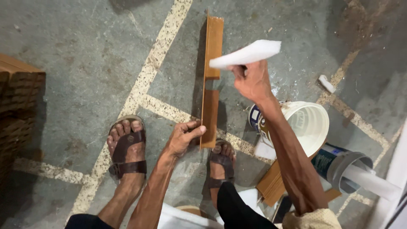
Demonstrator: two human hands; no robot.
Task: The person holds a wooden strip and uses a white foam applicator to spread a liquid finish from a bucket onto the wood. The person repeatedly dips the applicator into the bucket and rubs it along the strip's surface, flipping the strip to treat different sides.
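White plastic bucket point(311, 123) lies tipped on the concrete floor point(85, 63), mouth facing up toward the camera; inside looks bare white, nothing seen in it. Its outer wall carries a label band, blue with a tan patch, on the side facing the wooden strip. Just right of the bucket and lower: a dark teal cylindrical can point(328, 161) on its side with a grey cap end, a white tube or roll point(373, 180) sticking out of it toward the lower right. Contents of the can cannot be told.

Long brown wooden strip point(210, 80) stands on edge, left of the bucket, running from near the top of the view down to the sandalled right foot point(220, 163). It is angled in section, one face lit, one in shadow.

Left hand point(183, 138): clamped on the lower end of the strip, thumb on the near face, fingers curled behind. Left of the bucket, low.

Right hand point(253, 80): above the bucket, fingers closed together pinching a white foam sheet point(246, 54) by its lower edge; the sheet sits beside the upper part of the strip, overlapping it in view. Contact between foam and strip cannot be told.

Below the bucket: flat brown board pieces point(271, 184). Far left of the bucket: a stack of brown wooden pieces point(17, 106). Left foot point(126, 146) in a brown sandal, left of the strip. Small white scrap point(327, 83) on the floor above the bucket.
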